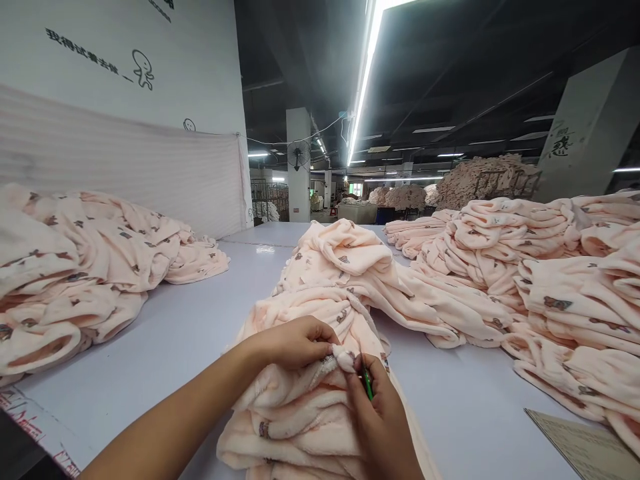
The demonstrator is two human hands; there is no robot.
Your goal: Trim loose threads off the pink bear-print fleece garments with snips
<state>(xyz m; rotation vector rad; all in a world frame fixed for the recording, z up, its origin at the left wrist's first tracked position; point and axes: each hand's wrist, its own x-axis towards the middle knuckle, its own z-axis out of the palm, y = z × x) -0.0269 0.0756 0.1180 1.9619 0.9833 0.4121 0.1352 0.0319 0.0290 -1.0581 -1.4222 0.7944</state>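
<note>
A pale pink fleece garment (pixel 300 413) with small printed figures lies bunched on the table in front of me. My left hand (pixel 303 341) pinches a gathered edge of it between thumb and fingers. Close beside it, my right hand (pixel 375 407) is closed with its fingertips at the same bit of edge. A slim green tool (pixel 367 381) sits in the right palm; its working end is hidden, so its kind is unclear. More of the same pink fleece (pixel 345 257) is heaped just beyond my hands.
Pink fleece heaps lie at the left (pixel 110 253) and right (pixel 500 247) of the pale table (pixel 460 407). A printed card (pixel 585 443) rests at the front right. A white wall (pixel 150 40) stands at left; large fabric piles (pixel 485 183) fill the background.
</note>
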